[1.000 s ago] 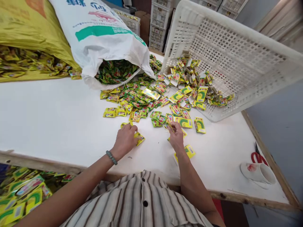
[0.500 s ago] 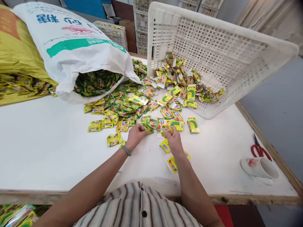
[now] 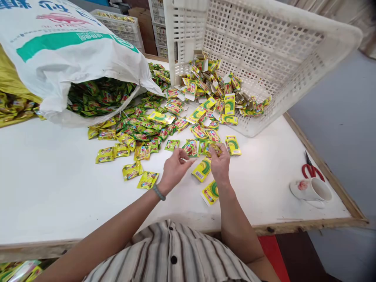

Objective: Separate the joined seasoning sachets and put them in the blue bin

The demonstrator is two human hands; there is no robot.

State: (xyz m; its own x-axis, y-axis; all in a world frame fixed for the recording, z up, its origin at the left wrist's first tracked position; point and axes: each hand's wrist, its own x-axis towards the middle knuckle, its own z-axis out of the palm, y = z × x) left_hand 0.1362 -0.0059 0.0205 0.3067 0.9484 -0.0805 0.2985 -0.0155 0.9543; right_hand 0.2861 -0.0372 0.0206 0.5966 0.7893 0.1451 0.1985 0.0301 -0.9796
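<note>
My right hand is closed on small candy packets, a yellow one and a green one, above the white table. To its left my left hand has its thumb stretched away from the curled fingers, with nothing visible between them. A green candy packet with a red print lies just beyond the left fingertips. Below the right hand are small yellow boxes, and another yellow box lies to its right. Single yellow packets lie beside my left wrist.
A tipped white plastic crate spills small boxes at the back. On the left, a white woven sack opens onto a heap of green packets. A mug and red-handled scissors are at the right edge.
My left hand has come off the green packets and its thumb has spread. A green packet now shows with the yellow one in my right hand. The view has shifted slightly.
</note>
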